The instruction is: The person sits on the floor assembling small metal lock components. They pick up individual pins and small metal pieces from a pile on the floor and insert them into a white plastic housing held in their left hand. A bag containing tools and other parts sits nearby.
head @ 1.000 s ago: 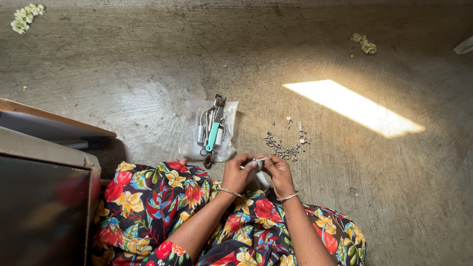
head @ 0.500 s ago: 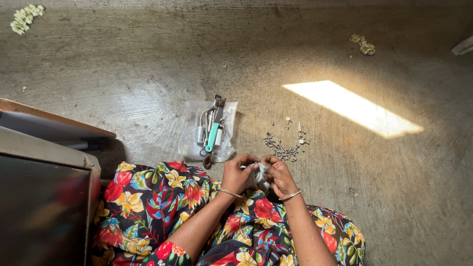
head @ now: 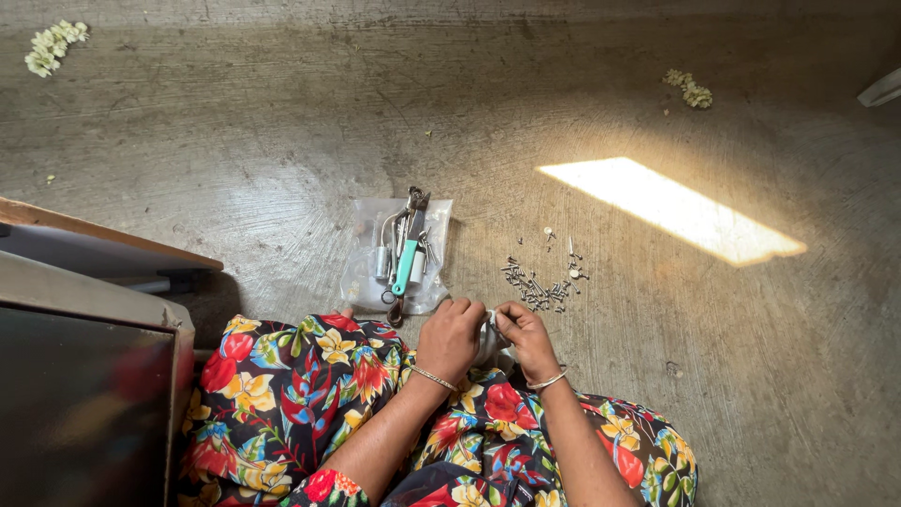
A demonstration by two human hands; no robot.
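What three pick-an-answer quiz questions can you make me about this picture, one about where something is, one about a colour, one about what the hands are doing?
1. Where does the pile of small grey metal screws lie?
A. on the clear plastic bag
B. on the bare concrete floor, right of the bag
C. on the lap

2. What colour is the handle of the tool on the clear plastic bag?
A. teal
B. red
C. yellow

3. What are the left hand and right hand doing?
A. lying flat on the floor
B. together holding a small pale thing
C. each lifting a tool

Answers:
1 B, the screws are scattered on concrete beside the bag.
2 A, the handle is blue-green.
3 B, both hands close around it above the flowered lap.
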